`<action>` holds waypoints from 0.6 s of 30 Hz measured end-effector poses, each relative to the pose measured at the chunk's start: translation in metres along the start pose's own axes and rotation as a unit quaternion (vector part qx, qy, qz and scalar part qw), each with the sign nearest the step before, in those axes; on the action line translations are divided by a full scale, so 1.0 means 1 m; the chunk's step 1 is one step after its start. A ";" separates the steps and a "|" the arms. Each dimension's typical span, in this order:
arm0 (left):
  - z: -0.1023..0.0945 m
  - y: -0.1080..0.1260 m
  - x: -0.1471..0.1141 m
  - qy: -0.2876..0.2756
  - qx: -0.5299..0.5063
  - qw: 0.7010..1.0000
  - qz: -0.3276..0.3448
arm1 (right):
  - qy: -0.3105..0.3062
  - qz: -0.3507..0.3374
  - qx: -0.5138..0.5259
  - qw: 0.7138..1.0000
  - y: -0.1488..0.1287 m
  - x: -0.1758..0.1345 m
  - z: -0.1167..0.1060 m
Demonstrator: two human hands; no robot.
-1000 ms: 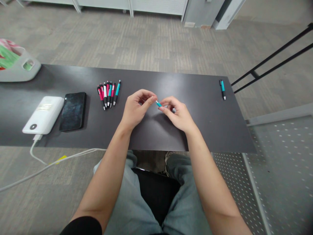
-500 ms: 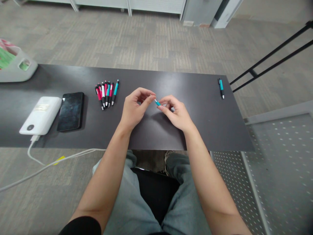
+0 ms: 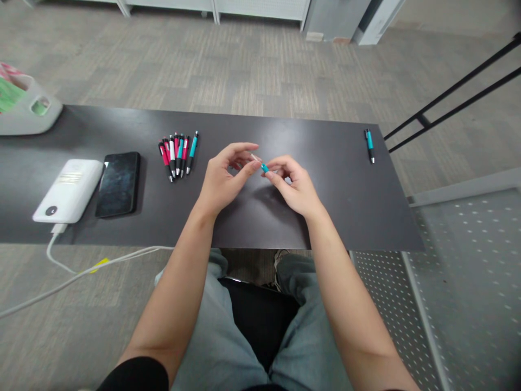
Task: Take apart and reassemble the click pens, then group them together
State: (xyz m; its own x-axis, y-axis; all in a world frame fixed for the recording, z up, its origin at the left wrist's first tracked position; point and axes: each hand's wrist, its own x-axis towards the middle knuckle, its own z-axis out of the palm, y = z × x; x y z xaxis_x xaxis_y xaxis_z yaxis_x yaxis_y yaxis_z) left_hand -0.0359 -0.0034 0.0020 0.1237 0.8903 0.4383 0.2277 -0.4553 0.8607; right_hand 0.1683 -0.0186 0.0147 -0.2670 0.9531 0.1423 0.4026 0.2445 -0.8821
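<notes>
In front of me, over the middle of the table, my two hands meet at the parts of a pen. My right hand (image 3: 291,182) pinches a short teal pen barrel (image 3: 265,168) between thumb and fingers; some of it is hidden by the fingertips. A thin pale pen refill (image 3: 255,157) sticks out of the barrel's left end. On that refill my left hand (image 3: 228,174) is closed with thumb and fingers, the index finger stretched above it. To the left of my hands lies a bunch of red, white and teal pens (image 3: 178,156).
A single teal pen (image 3: 369,145) lies near the right end of the dark table (image 3: 345,217). On the left are a black phone (image 3: 118,184), a white power bank (image 3: 68,190) with a cable (image 3: 81,276), and a white basket (image 3: 46,117). Black metal bars (image 3: 451,106) stand beyond the right end.
My left thumb and fingers have shifted slightly, and more of the thin refill shows between my hands. The barrel has moved a little to the right. The other pens stay put.
</notes>
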 end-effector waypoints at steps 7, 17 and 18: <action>-0.022 -0.026 0.002 -0.008 0.285 0.958 0.027 | 0.024 0.011 0.025 0.999 0.004 0.000 -0.003; -0.009 -0.015 -0.001 -0.042 0.391 0.919 -0.016 | 0.042 0.002 0.044 0.998 0.013 0.002 -0.002; -0.009 -0.013 -0.001 -0.047 0.398 0.916 -0.021 | 0.043 -0.006 0.057 0.997 0.018 0.003 -0.001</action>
State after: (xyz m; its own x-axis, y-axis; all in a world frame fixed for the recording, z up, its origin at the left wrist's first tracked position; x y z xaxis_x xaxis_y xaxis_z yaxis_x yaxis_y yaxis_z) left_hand -0.0477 0.0014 -0.0070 0.1733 0.9195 0.3529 0.8617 -0.3151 0.3977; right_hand 0.1759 -0.0112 -0.0002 -0.1937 0.9631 0.1867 0.2967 0.2389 -0.9246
